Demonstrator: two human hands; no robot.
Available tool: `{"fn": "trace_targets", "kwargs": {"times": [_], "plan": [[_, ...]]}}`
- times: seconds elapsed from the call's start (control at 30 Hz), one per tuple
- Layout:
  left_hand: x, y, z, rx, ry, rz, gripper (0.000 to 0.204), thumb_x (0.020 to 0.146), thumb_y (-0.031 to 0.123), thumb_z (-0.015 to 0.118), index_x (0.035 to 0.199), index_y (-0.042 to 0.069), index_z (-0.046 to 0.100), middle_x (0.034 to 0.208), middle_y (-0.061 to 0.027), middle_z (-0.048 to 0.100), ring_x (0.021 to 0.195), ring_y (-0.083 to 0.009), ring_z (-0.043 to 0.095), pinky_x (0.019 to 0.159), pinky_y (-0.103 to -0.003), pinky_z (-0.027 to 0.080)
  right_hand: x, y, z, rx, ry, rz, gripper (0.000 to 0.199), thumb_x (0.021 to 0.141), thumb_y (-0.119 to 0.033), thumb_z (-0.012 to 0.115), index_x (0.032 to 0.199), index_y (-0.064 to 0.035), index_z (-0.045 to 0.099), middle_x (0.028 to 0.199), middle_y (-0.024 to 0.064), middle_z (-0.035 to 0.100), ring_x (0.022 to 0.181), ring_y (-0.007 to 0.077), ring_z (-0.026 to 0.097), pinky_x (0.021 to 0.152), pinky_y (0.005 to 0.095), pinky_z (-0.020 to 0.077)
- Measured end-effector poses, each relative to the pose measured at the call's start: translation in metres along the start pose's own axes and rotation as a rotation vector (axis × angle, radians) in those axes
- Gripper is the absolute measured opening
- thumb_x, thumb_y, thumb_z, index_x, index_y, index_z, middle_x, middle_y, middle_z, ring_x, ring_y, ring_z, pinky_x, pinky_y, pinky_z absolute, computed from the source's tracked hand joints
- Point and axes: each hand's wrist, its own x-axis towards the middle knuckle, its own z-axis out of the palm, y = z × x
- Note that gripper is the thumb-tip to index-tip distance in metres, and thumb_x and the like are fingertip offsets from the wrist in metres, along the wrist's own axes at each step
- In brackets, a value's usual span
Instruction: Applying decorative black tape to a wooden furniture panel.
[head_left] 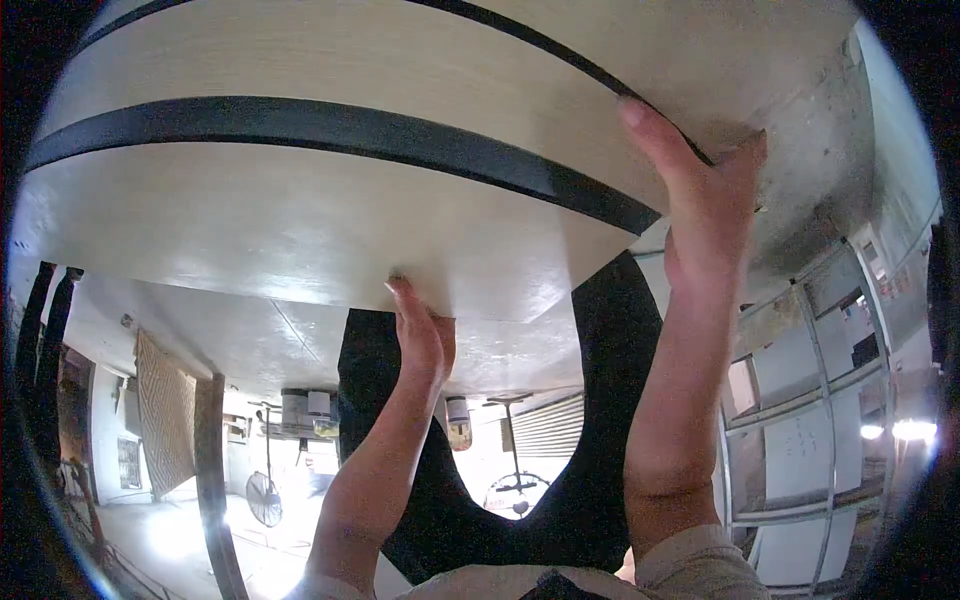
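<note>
A broad, pale wood-coloured panel (300,225) stretches across the upper part of the head view, with a thick black strip (330,128) along it. Beyond that strip is another pale section (330,60), bordered by a thinner black line. My left hand (420,335) grips the panel's near edge, thumb on top and the other fingers hidden beneath. At the right end, my right hand (705,200) is closed around the end of the farther section, its thumb lying along the pale surface; most of its fingers are out of sight.
My legs in black trousers (615,340) are below the panel. To the right stands a metal frame of bars (825,400). A patterned board (165,415) and a post (212,470) are at the left, near a round fan (264,498). Grey floor (500,345) shows below the panel.
</note>
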Motion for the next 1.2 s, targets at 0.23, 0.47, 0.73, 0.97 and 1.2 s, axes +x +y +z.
{"fn": "trace_targets", "kwargs": {"times": [0.23,0.47,0.73,0.97,1.2], "plan": [[-0.002,-0.007,0.003,0.039,-0.019,-0.017,0.078,0.097,0.065,0.041,0.152,0.011,0.029,0.152,-0.0057,0.039,0.139,-0.0207,0.038,0.117,-0.037,0.03,0.002,0.005,-0.005,-0.082,0.049,0.034,0.109,0.063,-0.026,0.093,0.144,0.0052,0.028,0.133,0.0194,0.048,0.123,0.0267,0.05,0.107,0.0369,0.0399],[-0.013,0.014,0.014,0.061,0.203,-0.099,0.073,0.1,0.056,0.046,0.15,0.005,0.03,0.152,-0.0083,0.038,0.138,-0.022,0.038,0.118,-0.036,0.028,-0.006,0.002,0.009,-0.181,0.033,0.055,0.118,0.065,-0.034,0.092,0.149,0.0071,0.018,0.138,0.0213,0.044,0.126,0.029,0.047,0.11,0.0416,0.0373],[0.004,-0.02,0.003,0.213,0.076,-0.033,0.06,0.102,0.052,0.046,0.15,0.017,0.036,0.139,-0.002,0.047,0.117,-0.0151,0.047,0.103,-0.028,0.039,-0.005,0.029,-0.009,-0.218,0.245,0.004,0.103,0.083,-0.033,0.079,0.154,0.0023,0.014,0.156,0.0221,0.028,0.141,0.0305,0.036,0.114,0.0429,0.036],[-0.007,-0.011,-0.011,-0.042,-0.123,0.034,0.076,0.098,0.063,0.045,0.154,0.014,0.027,0.148,-0.0048,0.04,0.119,-0.0238,0.05,0.103,-0.039,0.04,-0.052,0.097,-0.138,-0.101,-0.061,-0.213,0.034,0.087,-0.006,0.05,0.116,0.0038,0.065,0.11,0.014,0.068,0.107,0.0265,0.063,0.095,0.0366,0.048],[0.012,-0.05,0.022,0.0,-0.063,0.019,0.1,0.078,0.084,0.054,0.144,0.008,0.045,0.128,-0.0073,0.059,0.112,-0.0264,0.058,0.089,-0.046,0.049,-0.052,0.103,-0.275,-0.014,-0.313,0.14,0.031,0.095,-0.03,0.052,0.089,-0.0033,0.067,0.092,0.0077,0.068,0.089,0.0181,0.064,0.076,0.032,0.0489]]}}
